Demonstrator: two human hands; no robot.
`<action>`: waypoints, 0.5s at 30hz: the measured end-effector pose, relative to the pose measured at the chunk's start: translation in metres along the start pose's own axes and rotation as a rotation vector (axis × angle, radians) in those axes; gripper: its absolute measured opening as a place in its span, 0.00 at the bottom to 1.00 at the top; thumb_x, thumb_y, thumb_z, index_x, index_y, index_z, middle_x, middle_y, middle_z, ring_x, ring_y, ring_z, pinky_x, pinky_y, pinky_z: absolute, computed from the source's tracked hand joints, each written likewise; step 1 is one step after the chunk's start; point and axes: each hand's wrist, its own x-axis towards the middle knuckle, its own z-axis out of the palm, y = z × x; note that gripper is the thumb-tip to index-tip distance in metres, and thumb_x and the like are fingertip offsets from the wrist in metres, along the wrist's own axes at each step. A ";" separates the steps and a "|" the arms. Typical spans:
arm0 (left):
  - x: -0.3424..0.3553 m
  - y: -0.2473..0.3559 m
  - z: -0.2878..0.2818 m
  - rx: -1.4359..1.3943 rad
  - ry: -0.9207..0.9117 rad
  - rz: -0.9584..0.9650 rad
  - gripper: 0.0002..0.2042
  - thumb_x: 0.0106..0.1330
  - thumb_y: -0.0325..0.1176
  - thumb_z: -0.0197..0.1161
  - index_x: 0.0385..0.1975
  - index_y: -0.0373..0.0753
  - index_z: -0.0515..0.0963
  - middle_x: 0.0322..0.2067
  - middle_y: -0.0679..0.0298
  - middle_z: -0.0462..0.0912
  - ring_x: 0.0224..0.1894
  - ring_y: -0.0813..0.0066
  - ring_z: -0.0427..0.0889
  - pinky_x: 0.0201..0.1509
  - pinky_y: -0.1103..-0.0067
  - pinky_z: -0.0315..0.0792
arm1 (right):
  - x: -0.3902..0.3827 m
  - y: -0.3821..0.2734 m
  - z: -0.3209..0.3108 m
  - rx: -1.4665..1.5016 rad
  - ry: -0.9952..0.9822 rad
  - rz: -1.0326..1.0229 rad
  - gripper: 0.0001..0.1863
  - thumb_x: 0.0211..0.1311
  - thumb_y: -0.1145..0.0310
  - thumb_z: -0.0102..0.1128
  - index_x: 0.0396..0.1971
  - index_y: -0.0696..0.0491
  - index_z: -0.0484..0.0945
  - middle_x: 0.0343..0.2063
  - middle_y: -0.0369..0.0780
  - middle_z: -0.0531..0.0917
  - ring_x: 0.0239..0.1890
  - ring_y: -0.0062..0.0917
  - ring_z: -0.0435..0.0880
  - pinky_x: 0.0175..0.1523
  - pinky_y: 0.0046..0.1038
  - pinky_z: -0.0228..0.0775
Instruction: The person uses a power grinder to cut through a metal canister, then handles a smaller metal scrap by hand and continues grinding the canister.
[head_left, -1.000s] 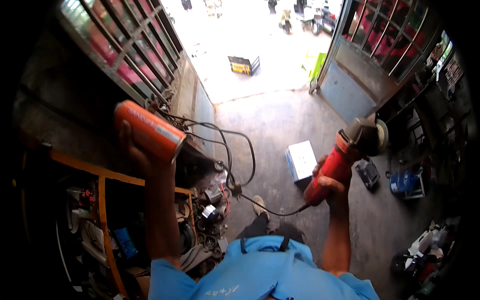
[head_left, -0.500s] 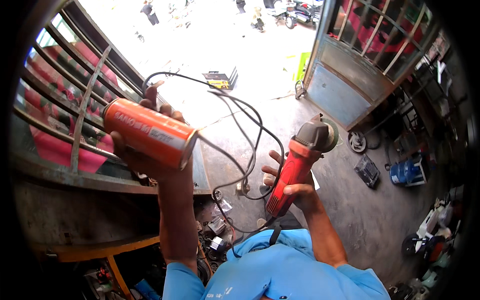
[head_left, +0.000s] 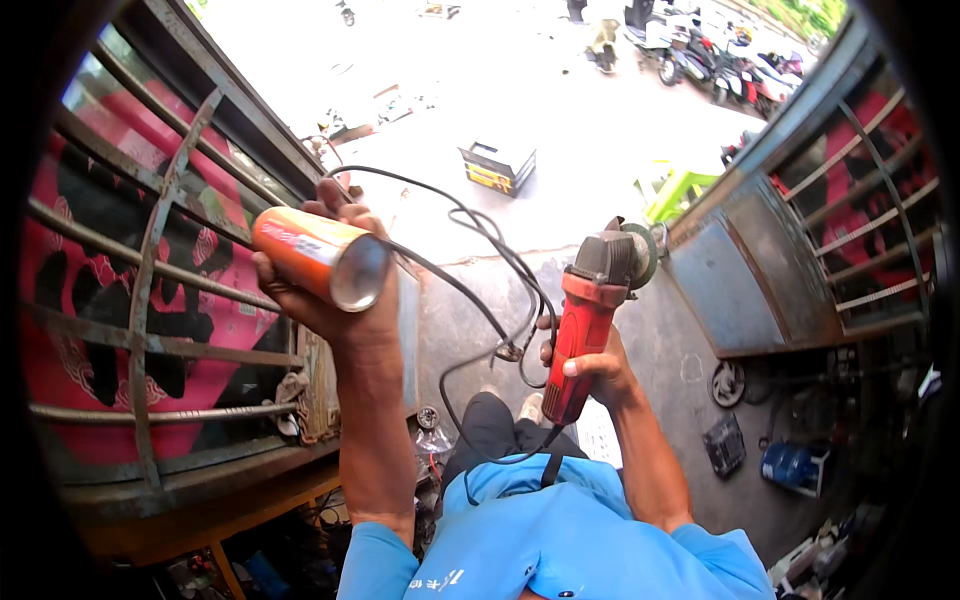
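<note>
An orange can (head_left: 300,250) lies tilted in my left hand (head_left: 352,328), which is wrapped round it from below. The can's round silver end points toward the lower right. Upright in my right hand (head_left: 606,372) is a red angle grinder (head_left: 585,335), gripped by its body. Its dark grey head and grinding disc (head_left: 642,256) are uppermost, well apart from the can. A black power cord (head_left: 468,376) runs from the grinder's lower end and loops between my hands, passing behind my left hand. Whether my left fingers also hold the cord is hidden.
Barred metal doors stand on both sides, the left door (head_left: 140,330) close to my left arm. Ahead on the ground sit a black and yellow crate (head_left: 497,170) and a green stool (head_left: 680,192). A black case (head_left: 724,445) and a blue bottle (head_left: 788,463) are at right.
My view has shifted, showing more of the right door and parked scooters. The can has turned, so its silver end shows more. Both hands keep their holds.
</note>
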 end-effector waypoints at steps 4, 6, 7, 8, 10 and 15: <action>0.069 0.020 0.029 -0.092 -0.085 0.069 0.30 0.50 0.48 0.77 0.44 0.28 0.79 0.54 0.45 0.77 0.42 0.66 0.69 0.43 0.74 0.70 | 0.060 -0.016 -0.023 -0.274 0.061 -0.028 0.41 0.33 0.70 0.78 0.56 0.58 0.73 0.47 0.44 0.84 0.43 0.30 0.88 0.48 0.35 0.82; 0.096 0.019 0.042 0.007 -0.081 0.097 0.31 0.50 0.47 0.78 0.46 0.27 0.77 0.55 0.46 0.75 0.39 0.70 0.66 0.40 0.77 0.66 | 0.092 -0.024 -0.031 -0.258 0.105 -0.064 0.39 0.32 0.69 0.79 0.53 0.59 0.76 0.44 0.43 0.85 0.40 0.29 0.88 0.48 0.34 0.82; 0.110 0.020 0.044 0.077 -0.093 0.070 0.32 0.49 0.45 0.80 0.47 0.28 0.76 0.55 0.47 0.74 0.39 0.71 0.65 0.39 0.78 0.64 | 0.107 -0.026 -0.039 -0.249 0.118 -0.074 0.39 0.32 0.69 0.79 0.53 0.60 0.76 0.42 0.44 0.86 0.40 0.29 0.88 0.47 0.33 0.82; 0.125 0.019 0.038 0.163 -0.194 -0.012 0.30 0.54 0.46 0.78 0.48 0.29 0.76 0.52 0.47 0.77 0.37 0.73 0.64 0.37 0.80 0.64 | 0.120 -0.030 -0.047 -0.275 0.132 -0.046 0.38 0.32 0.69 0.77 0.52 0.60 0.77 0.37 0.43 0.86 0.37 0.30 0.88 0.46 0.33 0.82; 0.162 0.026 0.027 0.441 -0.326 -0.160 0.31 0.61 0.57 0.67 0.48 0.30 0.77 0.49 0.50 0.80 0.41 0.72 0.73 0.39 0.82 0.68 | 0.152 -0.037 -0.056 -0.237 0.207 -0.036 0.36 0.32 0.71 0.75 0.51 0.60 0.77 0.32 0.42 0.85 0.35 0.30 0.87 0.44 0.32 0.82; 0.222 0.003 0.015 1.443 -0.404 -0.139 0.30 0.55 0.55 0.64 0.46 0.31 0.79 0.39 0.61 0.83 0.37 0.71 0.82 0.46 0.75 0.78 | 0.198 -0.069 -0.108 -0.314 0.452 -0.202 0.33 0.32 0.74 0.72 0.48 0.59 0.76 0.33 0.39 0.82 0.33 0.30 0.86 0.43 0.31 0.82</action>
